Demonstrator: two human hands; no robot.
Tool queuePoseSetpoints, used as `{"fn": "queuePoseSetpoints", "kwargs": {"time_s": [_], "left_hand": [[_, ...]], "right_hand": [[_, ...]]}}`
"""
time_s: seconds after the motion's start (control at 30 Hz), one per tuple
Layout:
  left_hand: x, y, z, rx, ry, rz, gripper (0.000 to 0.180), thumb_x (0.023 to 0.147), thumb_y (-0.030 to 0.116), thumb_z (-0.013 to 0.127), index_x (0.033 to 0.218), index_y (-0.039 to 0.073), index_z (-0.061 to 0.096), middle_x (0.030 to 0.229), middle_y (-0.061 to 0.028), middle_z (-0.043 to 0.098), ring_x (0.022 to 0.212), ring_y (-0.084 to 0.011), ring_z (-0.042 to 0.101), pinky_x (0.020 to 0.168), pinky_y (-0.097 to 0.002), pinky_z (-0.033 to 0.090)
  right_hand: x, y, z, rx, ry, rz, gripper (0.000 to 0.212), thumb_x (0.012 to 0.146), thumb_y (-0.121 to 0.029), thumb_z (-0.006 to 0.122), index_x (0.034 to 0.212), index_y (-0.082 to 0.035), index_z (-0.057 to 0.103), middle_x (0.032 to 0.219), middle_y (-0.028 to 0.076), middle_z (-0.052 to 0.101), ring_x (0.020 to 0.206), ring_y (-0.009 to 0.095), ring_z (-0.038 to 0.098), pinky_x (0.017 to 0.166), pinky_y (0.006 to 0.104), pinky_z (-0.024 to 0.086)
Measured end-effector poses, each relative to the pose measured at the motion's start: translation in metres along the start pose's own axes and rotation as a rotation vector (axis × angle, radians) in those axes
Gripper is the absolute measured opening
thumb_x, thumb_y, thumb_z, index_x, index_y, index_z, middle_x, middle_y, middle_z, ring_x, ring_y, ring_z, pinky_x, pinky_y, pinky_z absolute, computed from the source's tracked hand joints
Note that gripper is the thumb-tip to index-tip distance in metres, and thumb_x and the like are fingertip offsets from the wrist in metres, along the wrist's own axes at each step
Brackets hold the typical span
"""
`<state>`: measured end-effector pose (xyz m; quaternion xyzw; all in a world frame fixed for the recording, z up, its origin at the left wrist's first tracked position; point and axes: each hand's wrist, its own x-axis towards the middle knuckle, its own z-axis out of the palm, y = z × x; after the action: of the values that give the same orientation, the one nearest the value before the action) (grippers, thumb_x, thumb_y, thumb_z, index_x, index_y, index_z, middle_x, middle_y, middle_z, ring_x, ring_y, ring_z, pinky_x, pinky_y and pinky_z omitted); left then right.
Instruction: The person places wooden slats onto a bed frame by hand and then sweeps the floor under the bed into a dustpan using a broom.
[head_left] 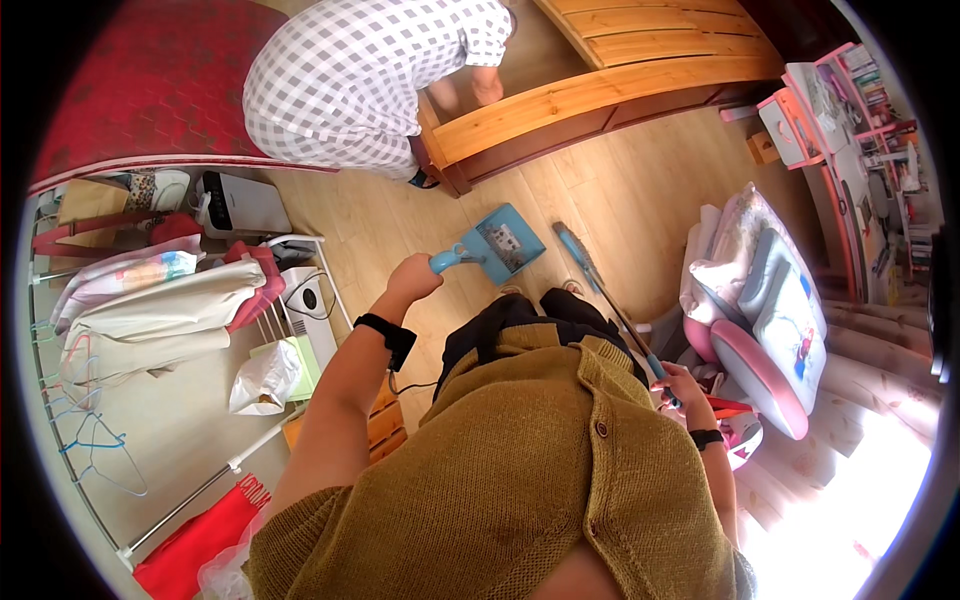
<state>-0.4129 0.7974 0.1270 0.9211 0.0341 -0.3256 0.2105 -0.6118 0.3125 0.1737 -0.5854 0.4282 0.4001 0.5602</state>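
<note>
My left hand (413,277) is closed round the handle of a blue dustpan (524,225). Some grey debris and a pale scrap lie in the dustpan, which hangs out in front of my legs. On the other side, my right hand (683,387) grips the end of a long-handled broom (612,300). The broom's blue head with dark bristles points away from me, to the right of the dustpan and apart from it. Both wrists wear dark bands.
A person in a checked top (345,75) bends over a wooden bed frame (600,105) ahead. At left stand a clothes rack (190,500) and a white appliance (243,205). A pink chair (755,370) piled with bedding and a desk with shelves (845,190) are at right.
</note>
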Motion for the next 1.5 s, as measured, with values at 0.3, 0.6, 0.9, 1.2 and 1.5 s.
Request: {"fn": "queuePoseSetpoints", "kwargs": {"time_s": [0.3,0.6,0.9,1.2,1.5], "left_hand": [[0.002,-0.003,0.001,-0.007,-0.003,0.015,0.023,0.062,0.015,0.056,0.08,0.002,0.062,0.079,-0.0197,0.061,0.075,-0.0345,0.059,0.067,-0.0395,0.047],[0.002,-0.005,0.0,-0.013,-0.008,0.016,0.023,0.062,0.015,0.056,0.08,0.002,0.062,0.078,-0.0203,0.061,0.075,-0.0349,0.058,0.066,-0.0395,0.047],[0.003,-0.006,0.001,-0.011,-0.007,0.022,0.022,0.062,0.016,0.057,0.078,0.001,0.062,0.077,-0.0201,0.06,0.073,-0.0349,0.058,0.065,-0.0393,0.047],[0.004,-0.005,0.0,-0.016,-0.015,0.027,0.024,0.061,0.016,0.059,0.078,0.0,0.061,0.075,-0.0197,0.06,0.07,-0.0337,0.059,0.063,-0.0386,0.047],[0.004,-0.004,0.004,-0.019,-0.002,0.036,0.022,0.062,0.015,0.056,0.078,0.001,0.062,0.074,-0.0203,0.06,0.07,-0.0348,0.059,0.063,-0.0392,0.047]], "right_hand": [[-0.001,-0.001,0.002,-0.001,0.004,0.005,0.042,0.067,0.0,0.051,0.108,-0.01,0.054,0.071,0.003,0.055,0.038,0.011,0.042,0.033,0.022,0.03],[-0.003,-0.003,0.006,-0.029,0.02,-0.013,0.044,0.066,0.002,0.052,0.109,-0.009,0.054,0.079,0.002,0.056,0.041,0.01,0.044,0.035,0.0215,0.033],[-0.004,-0.004,0.003,-0.029,-0.007,-0.001,0.044,0.068,0.002,0.052,0.11,-0.007,0.052,0.083,0.002,0.058,0.053,0.009,0.051,0.038,0.021,0.037],[-0.001,-0.003,-0.001,-0.032,-0.026,-0.01,0.043,0.068,0.002,0.051,0.109,-0.007,0.053,0.082,0.002,0.058,0.055,0.009,0.051,0.038,0.0211,0.037],[-0.003,-0.004,-0.001,-0.066,-0.017,-0.021,0.041,0.067,0.001,0.052,0.107,-0.007,0.054,0.081,0.002,0.057,0.056,0.009,0.051,0.039,0.0206,0.036]]}}
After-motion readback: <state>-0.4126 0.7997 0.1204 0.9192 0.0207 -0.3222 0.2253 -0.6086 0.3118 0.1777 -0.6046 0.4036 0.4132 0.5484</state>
